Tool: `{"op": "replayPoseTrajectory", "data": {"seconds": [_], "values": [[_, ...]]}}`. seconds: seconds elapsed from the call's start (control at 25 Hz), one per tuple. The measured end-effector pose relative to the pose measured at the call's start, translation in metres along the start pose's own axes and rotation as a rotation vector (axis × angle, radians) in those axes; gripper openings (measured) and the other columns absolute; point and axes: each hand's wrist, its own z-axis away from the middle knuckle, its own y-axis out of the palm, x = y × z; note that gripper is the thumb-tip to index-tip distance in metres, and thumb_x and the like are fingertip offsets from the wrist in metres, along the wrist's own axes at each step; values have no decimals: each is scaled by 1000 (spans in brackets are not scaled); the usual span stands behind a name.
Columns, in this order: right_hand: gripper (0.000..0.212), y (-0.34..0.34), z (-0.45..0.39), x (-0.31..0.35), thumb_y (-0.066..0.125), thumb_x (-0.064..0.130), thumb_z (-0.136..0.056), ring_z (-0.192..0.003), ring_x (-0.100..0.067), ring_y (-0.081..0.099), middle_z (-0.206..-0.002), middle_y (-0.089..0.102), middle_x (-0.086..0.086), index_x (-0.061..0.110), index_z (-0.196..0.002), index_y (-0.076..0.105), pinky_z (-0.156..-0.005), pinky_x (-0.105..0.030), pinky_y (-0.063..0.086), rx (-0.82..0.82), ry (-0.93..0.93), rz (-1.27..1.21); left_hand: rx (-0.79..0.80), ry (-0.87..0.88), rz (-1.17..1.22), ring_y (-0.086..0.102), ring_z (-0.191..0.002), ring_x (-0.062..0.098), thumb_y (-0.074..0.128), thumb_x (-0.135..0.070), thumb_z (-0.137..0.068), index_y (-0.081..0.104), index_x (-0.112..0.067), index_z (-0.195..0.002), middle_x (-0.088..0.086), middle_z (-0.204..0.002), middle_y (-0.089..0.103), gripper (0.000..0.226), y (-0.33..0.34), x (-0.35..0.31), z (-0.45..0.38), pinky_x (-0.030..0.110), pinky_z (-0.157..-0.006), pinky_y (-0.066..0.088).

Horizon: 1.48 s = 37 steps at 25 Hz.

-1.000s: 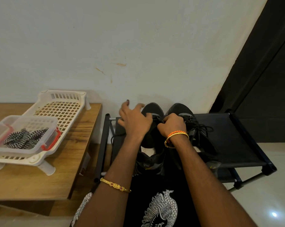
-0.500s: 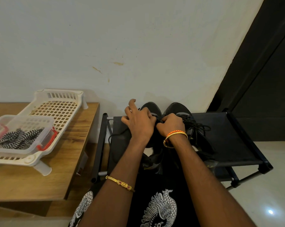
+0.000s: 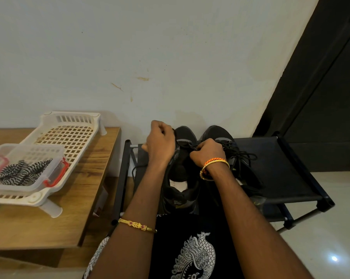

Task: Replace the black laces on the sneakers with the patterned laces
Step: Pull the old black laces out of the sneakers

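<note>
At six o'clock, low in the view, two bare forearms reaching up to a black shoe rack (image 3: 287, 170) at centre, beside a wooden table (image 3: 55, 222) at nine o'clock. On the table, a white slatted basket (image 3: 69, 135) carrying a clear tub (image 3: 27, 172) with the zigzag patterned laces (image 3: 21, 174) bundled inside, well apart from the hands. On the rack, two black sneakers: left sneaker (image 3: 182, 164) between the hands, right sneaker (image 3: 236, 158) at two o'clock of it, black laces (image 3: 244, 156) on it looking loose. Left hand (image 3: 160, 143) curled closed over the left sneaker's side, probably gripping a lace, though contents hidden. Right hand (image 3: 207, 153) fisted, pinching black lace at the eyelets. Likely step: drawing the black lace out. Best done one eyelet row at a time, bracing the shoe, pulling slack evenly to avoid snagging.
</note>
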Motion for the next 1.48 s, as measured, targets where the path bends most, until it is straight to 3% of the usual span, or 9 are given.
{"op": "replayPoseTrajectory", "data": {"seconds": [0.24, 0.48, 0.84, 0.92, 1.04, 1.12, 1.2, 1.32, 1.48], "values": [[20, -1, -2, -3, 62, 21, -78, -68, -22, 56, -72, 60, -8, 5, -87, 69, -58, -24, 40, 31, -13, -22, 300, 110, -622, 32, -125, 23, 56, -33, -88, 66, -36, -108, 2, -128, 43, 23, 12, 7, 6, 42, -101, 22], [16, 0, -1, -2, 62, 20, -77, -67, -23, 56, -67, 57, -7, 5, -77, 67, -56, -25, 41, 21, 2, -18, 254, 71, -609, 34, -124, 25, 57, -30, -92, 70, -27, -104, 5, -131, 40, 19, 17, 6, 10, 42, -98, 28], [21, 2, -4, -1, 62, 21, -76, -75, -25, 60, -81, 64, -9, 6, -90, 68, -60, -26, 44, 17, 61, 1, 473, 81, -687, 25, -134, 25, 61, -25, -87, 60, -29, -80, 2, -149, 19, 8, 0, -2, 16, 46, -105, 21], [21, 2, -4, -1, 62, 20, -77, -78, -26, 63, -83, 66, -11, 5, -90, 67, -65, -29, 48, 21, 59, -3, 336, 86, -520, 36, -128, 19, 58, -28, -88, 59, -25, -80, 0, -141, 32, 9, -9, -5, 15, 44, -103, 22], [20, 2, -2, 1, 62, 20, -79, -80, -27, 64, -84, 66, -12, 4, -89, 68, -73, -35, 55, 29, 22, -5, -120, -23, -183, 55, -103, 18, 53, -28, -90, 56, -21, -86, 3, -115, 57, 8, -32, -2, 2, 48, -101, 36], [21, 0, -1, 3, 63, 23, -82, -86, -25, 64, -90, 68, -9, 7, -94, 69, -81, -37, 55, 6, -35, -50, -370, -135, -8, 56, -103, 25, 52, -27, -88, 53, -17, -98, 10, -114, 56, 14, -49, 8, -9, 52, -95, 44], [21, -4, -1, 7, 64, 24, -84, -87, -20, 61, -91, 67, -4, 10, -98, 70, -87, -34, 52, -48, -97, -149, -429, -298, 17, 49, -117, 33, 56, -27, -83, 43, -11, -125, 15, -132, 42, 47, -58, 11, -9, 53, -101, 41], [18, -7, -4, 14, 62, 16, -85, -86, -17, 60, -92, 68, -4, 11, -99, 72, -87, -30, 51, -55, -198, -150, -193, -378, -267, 16, -141, 36, 64, -35, -80, 19, -11, -146, 18, -152, 13, 84, -49, 4, 6, 52, -114, 16], [27, 9, -16, 22, 59, 5, -83, -100, -32, 59, -116, 58, -15, 11, -106, 72, -91, -39, 50, 42, -289, 114, 352, -161, -507, 34, -132, 31, 56, -38, -78, 53, -17, -123, 9, -135, 42, 50, -20, -1, 21, 51, -105, 26]]}}
